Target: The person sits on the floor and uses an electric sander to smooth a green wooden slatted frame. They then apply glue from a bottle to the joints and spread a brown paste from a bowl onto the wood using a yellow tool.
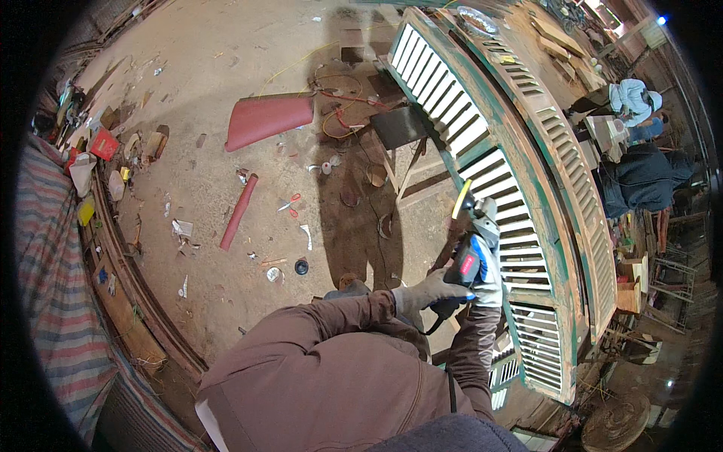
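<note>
My left hand [431, 292], in a grey glove, is closed around the rear of an angle grinder [466, 269] with a blue and black body. My right hand [489, 273], in a white and blue glove, grips the same tool farther forward; its fingers are partly hidden. The grinder's metal head points away from me, with a yellow-edged disc [462, 199] beside the slats. In front of the hands stands a louvered wooden shutter [520, 239], its green paint partly worn to bare wood. Whether the disc touches it I cannot tell.
A second louvered shutter [576, 162] stands right behind. Red-handled scissors [290, 205], a red sheet [269, 120], a red roll [239, 212] and a cable [343, 105] lie on the ground. A striped cloth [64, 294] hangs left. Another person [633, 102] is at far right.
</note>
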The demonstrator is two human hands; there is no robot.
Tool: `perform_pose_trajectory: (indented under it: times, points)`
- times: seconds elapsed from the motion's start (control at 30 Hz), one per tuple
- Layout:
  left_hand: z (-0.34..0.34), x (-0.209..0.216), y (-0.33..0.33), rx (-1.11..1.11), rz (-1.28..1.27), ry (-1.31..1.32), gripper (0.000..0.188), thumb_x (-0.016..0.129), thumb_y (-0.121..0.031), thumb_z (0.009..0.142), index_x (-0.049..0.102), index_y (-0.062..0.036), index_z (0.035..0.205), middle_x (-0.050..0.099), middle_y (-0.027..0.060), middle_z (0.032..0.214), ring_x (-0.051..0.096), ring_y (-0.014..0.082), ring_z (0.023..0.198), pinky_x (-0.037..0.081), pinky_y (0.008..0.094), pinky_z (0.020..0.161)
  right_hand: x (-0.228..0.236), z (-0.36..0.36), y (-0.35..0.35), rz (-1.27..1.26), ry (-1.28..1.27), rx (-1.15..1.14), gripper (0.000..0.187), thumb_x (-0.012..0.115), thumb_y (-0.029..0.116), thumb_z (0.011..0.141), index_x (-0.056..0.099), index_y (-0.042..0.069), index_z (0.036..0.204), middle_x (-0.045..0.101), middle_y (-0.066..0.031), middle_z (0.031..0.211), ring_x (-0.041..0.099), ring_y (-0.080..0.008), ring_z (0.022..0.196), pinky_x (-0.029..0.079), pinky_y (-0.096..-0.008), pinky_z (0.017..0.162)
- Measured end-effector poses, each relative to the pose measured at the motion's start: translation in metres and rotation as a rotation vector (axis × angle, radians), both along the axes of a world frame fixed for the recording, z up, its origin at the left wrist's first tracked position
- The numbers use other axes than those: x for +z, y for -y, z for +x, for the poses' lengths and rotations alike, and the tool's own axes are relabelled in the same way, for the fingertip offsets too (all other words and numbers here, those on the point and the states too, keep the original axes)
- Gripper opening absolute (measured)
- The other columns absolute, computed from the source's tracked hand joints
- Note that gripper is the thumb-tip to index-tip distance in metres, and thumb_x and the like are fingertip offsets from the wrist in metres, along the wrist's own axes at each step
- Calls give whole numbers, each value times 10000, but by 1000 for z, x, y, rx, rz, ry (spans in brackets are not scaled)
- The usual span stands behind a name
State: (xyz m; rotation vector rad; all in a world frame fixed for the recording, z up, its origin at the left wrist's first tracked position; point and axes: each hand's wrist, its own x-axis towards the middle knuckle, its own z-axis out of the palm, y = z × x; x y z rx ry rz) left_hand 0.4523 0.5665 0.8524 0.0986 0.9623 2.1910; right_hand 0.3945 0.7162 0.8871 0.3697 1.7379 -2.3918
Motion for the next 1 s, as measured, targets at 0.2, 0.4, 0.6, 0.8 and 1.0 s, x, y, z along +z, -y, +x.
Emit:
perform_pose_trajectory:
  times: [0.2,0.4,0.6,0.8,1.0]
  points:
    - [-7,-5,17,194,-77,29,445,832,-213,848,631,-47,1209,689,63,990,683,168,810,565,313,711,-14,-38,16,-3,73,143,545,750,154,952,481,58,1416,650,-162,1225,695,-268,978,599,-354,818]
    - [-26,-27,45,394,-312,205,428,869,-277,790,689,-47,1102,711,62,886,684,167,727,568,331,679,23,-37,-115,1029,-480,-739,878,824,264,890,326,1,1563,433,-216,1508,537,-308,1242,436,-450,1081]
    - [-61,-40,65,755,-444,315,314,782,-257,876,673,-33,1067,692,48,807,684,172,667,577,323,615,3,70,-264,491,-76,-943,798,737,376,933,356,121,1586,507,-182,1420,596,-226,1063,607,-349,862]
    - [-120,-32,68,1040,-386,298,345,774,-245,894,647,-36,1137,682,69,901,704,202,782,614,333,698,6,51,-307,160,226,-1193,821,573,743,903,533,91,1402,562,-168,1335,585,-351,1102,557,-574,824]
    - [-192,-41,49,1038,-46,185,307,699,-211,962,627,-42,1209,691,68,999,704,209,904,606,381,858,-55,54,-385,21,316,-1178,653,717,568,840,513,240,1367,550,-53,1179,583,-368,1017,537,-651,796]
